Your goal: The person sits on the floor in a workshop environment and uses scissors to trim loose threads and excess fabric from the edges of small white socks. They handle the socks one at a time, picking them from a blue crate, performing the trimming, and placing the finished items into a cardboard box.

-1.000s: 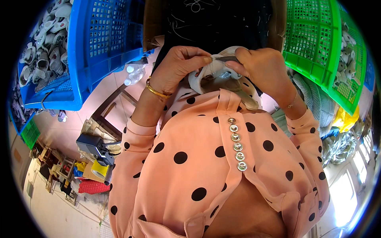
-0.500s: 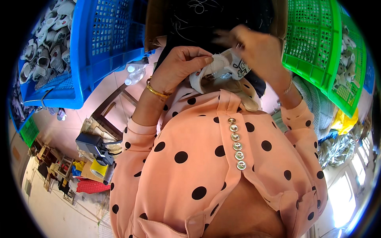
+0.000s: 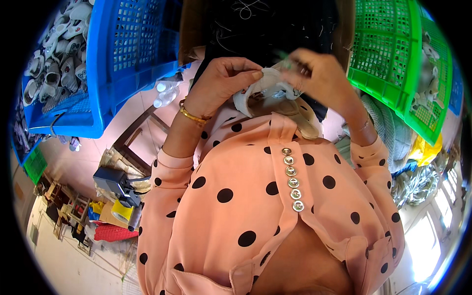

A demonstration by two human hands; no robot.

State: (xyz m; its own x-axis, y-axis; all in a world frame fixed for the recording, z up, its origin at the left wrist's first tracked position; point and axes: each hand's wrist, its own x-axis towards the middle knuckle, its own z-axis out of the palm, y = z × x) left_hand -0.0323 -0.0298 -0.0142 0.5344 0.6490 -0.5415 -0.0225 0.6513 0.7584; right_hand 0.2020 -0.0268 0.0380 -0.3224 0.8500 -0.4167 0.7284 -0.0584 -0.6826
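Note:
A small white shoe upper (image 3: 242,102) with a dark printed design and a beige sole part (image 3: 309,129) rests against my lap, its opening turned toward me. Thumb and fingers of my left hand (image 3: 221,81) pinch the upper's top edge. Close over the other side of the upper is my right hand (image 3: 319,73), its fingers curled together and blurred by motion. A faint greenish smear shows by those fingertips; what they hold, if anything, is too unclear to name.
At left stands a blue crate (image 3: 105,105) beside many white shoe uppers (image 3: 61,64). A green crate (image 3: 381,88) stands at right, with more pale pieces beyond it. Dark cloth (image 3: 236,39) with loose threads lies ahead. Clear plastic bottles (image 3: 167,93) are on the floor at left.
My right hand has come down slightly and nearer the upper, now covering part of the printed design. The left hand keeps its pinch in the same place.

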